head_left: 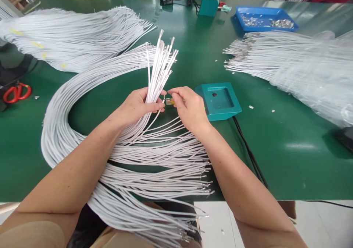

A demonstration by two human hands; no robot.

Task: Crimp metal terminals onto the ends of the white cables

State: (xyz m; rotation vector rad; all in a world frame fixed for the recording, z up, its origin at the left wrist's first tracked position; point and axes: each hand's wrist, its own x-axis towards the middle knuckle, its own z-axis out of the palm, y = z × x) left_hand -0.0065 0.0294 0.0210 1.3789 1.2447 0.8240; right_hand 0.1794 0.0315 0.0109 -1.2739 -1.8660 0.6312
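My left hand point(139, 102) is closed around a bundle of white wires point(158, 69) whose ends fan upward. One wire tip point(164, 99) stands apart from that bundle at the fingertips. Facing it, my right hand point(190, 106) pinches a small yellow piece with a pale end point(169, 101); its exact kind is too small to tell. Right beside this hand sits a teal box with a square recess point(223, 97), partly covered by the hand. Many more white wires point(157, 156) spread below both hands, metal tips toward the right, some past the table's front edge.
A thick heap of white wires point(74, 34) lies back left. Another wire bundle under clear plastic point(309, 64) is at right. A blue tray point(264, 9) holds small metal parts. Red-handled scissors point(18, 92) lie left; black cables point(249, 152) run off the front edge.
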